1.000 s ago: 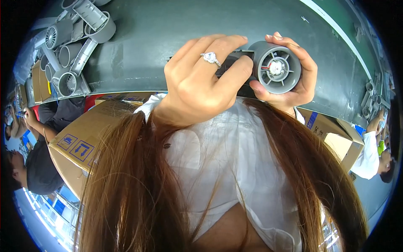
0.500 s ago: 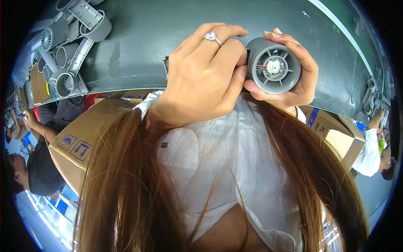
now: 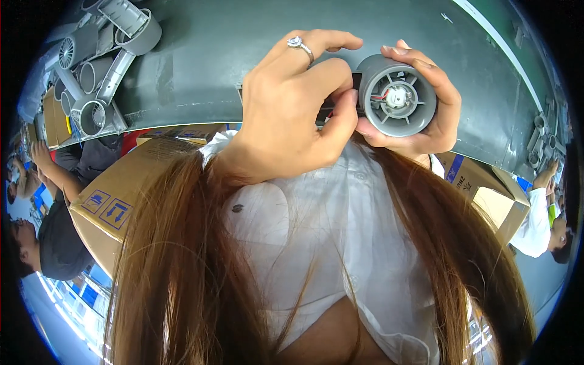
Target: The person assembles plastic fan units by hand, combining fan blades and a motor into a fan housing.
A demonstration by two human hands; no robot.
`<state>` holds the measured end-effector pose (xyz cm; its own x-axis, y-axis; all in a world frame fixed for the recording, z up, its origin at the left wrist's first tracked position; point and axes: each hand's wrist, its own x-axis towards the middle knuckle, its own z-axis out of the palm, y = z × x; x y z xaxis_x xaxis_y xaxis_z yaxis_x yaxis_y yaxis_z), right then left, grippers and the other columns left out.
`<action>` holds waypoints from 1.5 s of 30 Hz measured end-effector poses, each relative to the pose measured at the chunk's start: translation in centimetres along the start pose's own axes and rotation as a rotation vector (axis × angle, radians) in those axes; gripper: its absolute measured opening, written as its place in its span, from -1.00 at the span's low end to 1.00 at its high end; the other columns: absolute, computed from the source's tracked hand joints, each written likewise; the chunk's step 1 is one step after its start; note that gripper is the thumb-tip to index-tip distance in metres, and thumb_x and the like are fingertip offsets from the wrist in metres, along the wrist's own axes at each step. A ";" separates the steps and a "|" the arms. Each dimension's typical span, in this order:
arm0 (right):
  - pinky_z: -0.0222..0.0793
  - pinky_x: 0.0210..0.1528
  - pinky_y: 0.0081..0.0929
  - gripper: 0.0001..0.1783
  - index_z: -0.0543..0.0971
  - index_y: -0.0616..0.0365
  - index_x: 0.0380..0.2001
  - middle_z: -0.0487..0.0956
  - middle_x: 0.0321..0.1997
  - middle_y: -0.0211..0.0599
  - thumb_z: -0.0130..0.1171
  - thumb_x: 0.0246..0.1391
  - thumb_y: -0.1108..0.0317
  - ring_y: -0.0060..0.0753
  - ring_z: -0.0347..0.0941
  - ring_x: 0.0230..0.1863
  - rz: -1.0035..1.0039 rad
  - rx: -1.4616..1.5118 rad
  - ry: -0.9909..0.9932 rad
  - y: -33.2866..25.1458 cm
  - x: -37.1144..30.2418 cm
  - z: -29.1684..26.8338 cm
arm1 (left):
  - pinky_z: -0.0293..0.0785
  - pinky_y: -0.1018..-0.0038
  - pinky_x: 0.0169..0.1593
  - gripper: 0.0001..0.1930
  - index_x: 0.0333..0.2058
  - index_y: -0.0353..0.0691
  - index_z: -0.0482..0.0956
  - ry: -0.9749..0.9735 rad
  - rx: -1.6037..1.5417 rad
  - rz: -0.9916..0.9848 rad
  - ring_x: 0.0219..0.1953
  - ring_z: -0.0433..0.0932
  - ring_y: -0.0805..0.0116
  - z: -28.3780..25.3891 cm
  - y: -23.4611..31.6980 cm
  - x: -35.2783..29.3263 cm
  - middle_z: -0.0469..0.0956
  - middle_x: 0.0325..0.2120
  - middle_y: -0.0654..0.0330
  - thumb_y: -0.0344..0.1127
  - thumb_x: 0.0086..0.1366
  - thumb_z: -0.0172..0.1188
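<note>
My right hand (image 3: 443,100) is wrapped round a grey plastic fan housing (image 3: 429,115), shaped like a short cylinder. Its round open end faces up and shows a spoked ring with a small white-centred motor (image 3: 398,96) and a bit of red wire inside. A narrow dark grey section runs left from the cylinder, mostly hidden behind my left hand (image 3: 289,109). That hand, with a ring on one finger, has its thumb and index finger pinched together beside the cylinder. What sits between those fingertips is hidden.
Several grey plastic housings (image 3: 140,39) are heaped at the left of the dark green table (image 3: 201,61); more grey parts (image 3: 538,143) lie at the far right. Cardboard boxes (image 3: 100,228) stand below the table edge on both sides. People sit at the left and right.
My left hand's fingers have shifted slightly, its thumb and index finger drawing a little left, exposing a dark gap beside the cylinder. My right hand keeps the housing nearly still.
</note>
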<state>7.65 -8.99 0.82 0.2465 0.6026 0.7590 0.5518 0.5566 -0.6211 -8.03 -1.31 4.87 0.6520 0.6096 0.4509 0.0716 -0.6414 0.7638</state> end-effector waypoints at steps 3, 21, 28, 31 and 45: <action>0.44 0.05 -0.16 -0.05 0.39 0.42 -0.06 0.58 -0.23 0.05 0.62 -0.53 0.13 -0.09 0.57 -0.14 -0.013 0.009 -0.049 0.0 0.2 -0.2 | 0.44 0.38 -0.25 -0.94 -0.61 -0.36 0.42 -0.030 0.001 -0.026 -0.32 0.54 0.13 -0.2 -0.1 -0.1 0.56 -0.24 -0.09 -0.62 -0.11 0.10; 0.35 0.10 -0.03 -0.03 0.37 0.44 -0.06 0.56 -0.17 0.17 0.57 -0.46 -0.01 -0.06 0.56 -0.14 0.062 0.021 -0.035 -0.9 -0.9 -0.6 | 0.46 0.49 -0.39 -0.90 -0.63 -0.38 0.40 -0.045 0.019 0.021 -0.45 0.56 0.24 0.5 0.6 -0.4 0.59 -0.30 -0.04 -0.67 -0.10 0.12; 0.28 0.16 -0.01 0.01 0.32 0.39 0.00 0.55 -0.16 0.14 0.56 -0.46 -0.02 -0.06 0.53 -0.06 0.080 -0.047 -0.090 -1.5 -0.7 -1.5 | 0.42 0.49 -0.45 -0.89 -0.65 -0.37 0.38 -0.049 0.038 0.060 -0.50 0.53 0.25 0.7 0.6 0.0 0.60 -0.32 -0.02 -0.67 -0.10 0.12; 0.25 0.18 0.00 0.02 0.30 0.36 0.03 0.54 -0.14 0.14 0.57 -0.45 -0.01 -0.06 0.51 -0.03 0.105 -0.036 -0.102 -2.0 -0.6 -1.8 | 0.41 0.49 -0.46 -0.88 -0.65 -0.36 0.38 -0.054 0.041 0.062 -0.51 0.52 0.26 0.7 1.0 0.1 0.60 -0.33 -0.02 -0.67 -0.10 0.12; 0.29 0.17 0.00 0.03 0.23 0.37 0.06 0.48 -0.05 0.16 0.57 -0.39 0.04 -0.02 0.51 -0.04 0.065 -0.103 -0.084 -2.1 -0.1 -2.4 | 0.45 0.44 -0.42 -0.87 -0.66 -0.31 0.38 -0.063 0.070 0.072 -0.52 0.52 0.24 0.4 1.2 1.1 0.60 -0.33 0.03 -0.64 -0.12 0.14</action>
<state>8.40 -11.60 2.51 0.2190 0.6836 0.6962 0.6169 0.4558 -0.6416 -6.96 -1.58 6.10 0.7033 0.5315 0.4722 0.0736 -0.7151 0.6952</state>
